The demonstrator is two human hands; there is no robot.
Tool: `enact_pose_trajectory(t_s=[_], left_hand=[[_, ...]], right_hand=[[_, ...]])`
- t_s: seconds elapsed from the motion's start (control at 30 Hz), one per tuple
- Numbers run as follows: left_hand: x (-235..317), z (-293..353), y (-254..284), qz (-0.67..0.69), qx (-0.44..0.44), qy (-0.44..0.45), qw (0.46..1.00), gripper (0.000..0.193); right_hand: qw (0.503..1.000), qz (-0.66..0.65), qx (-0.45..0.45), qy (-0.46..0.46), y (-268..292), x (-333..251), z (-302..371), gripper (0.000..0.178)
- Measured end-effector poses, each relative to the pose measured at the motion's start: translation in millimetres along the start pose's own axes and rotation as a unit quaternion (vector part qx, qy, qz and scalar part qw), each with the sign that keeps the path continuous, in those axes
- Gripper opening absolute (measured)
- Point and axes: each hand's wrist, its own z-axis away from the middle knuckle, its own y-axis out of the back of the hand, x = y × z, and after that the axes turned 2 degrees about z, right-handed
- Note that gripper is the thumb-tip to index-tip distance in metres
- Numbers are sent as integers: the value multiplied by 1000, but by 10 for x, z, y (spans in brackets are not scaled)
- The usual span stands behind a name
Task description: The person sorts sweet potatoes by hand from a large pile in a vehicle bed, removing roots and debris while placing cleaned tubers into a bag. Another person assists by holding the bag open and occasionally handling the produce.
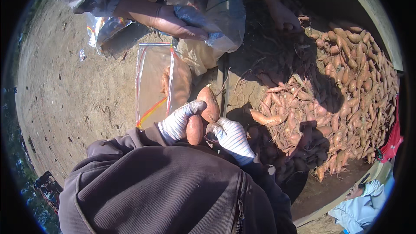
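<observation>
My left hand, in a white striped glove with dark fingertips, is closed round a short reddish sweet potato. Its thumb rests against a second, larger sweet potato just above. My right hand, gloved the same way, pinches the lower end of that larger one. Close beyond my left hand lies a clear plastic bag with a coloured edge and sweet potatoes inside. To the right, a heap of sweet potatoes spreads widely, with thin roots among them.
Across from me, another person's hand holds a blue-and-clear bag; their other hand reaches toward the heap. A shiny package lies on the dirt ground. A pale curved edge bounds the heap. Someone's gloved hand shows at lower right.
</observation>
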Motion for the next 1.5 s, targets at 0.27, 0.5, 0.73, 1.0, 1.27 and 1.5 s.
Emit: enact_pose_trajectory(t_s=[0.27,0.5,0.73,1.0,1.27,1.5], left_hand=[[-29,214,-169,79,11,51,996,65],[571,134,927,66,88,-171,979,38],[703,-73,1581,-767,362,-375,375,71],[-499,-2104,118,-903,-147,-346,208,64],[383,-3232,-526,-903,7,-408,138,45],[1016,-3467,-1091,-838,205,-412,292,43]], right_hand=[[991,29,-123,42,28,-180,-120,25],[977,36,-132,-165,88,98,730,30],[872,-77,290,-387,-136,1166,1477,49],[755,-183,556,-297,-295,2001,327,70],[823,-122,460,-311,957,2602,-656,84],[850,-88,427,-294,1970,2278,-872,57]])
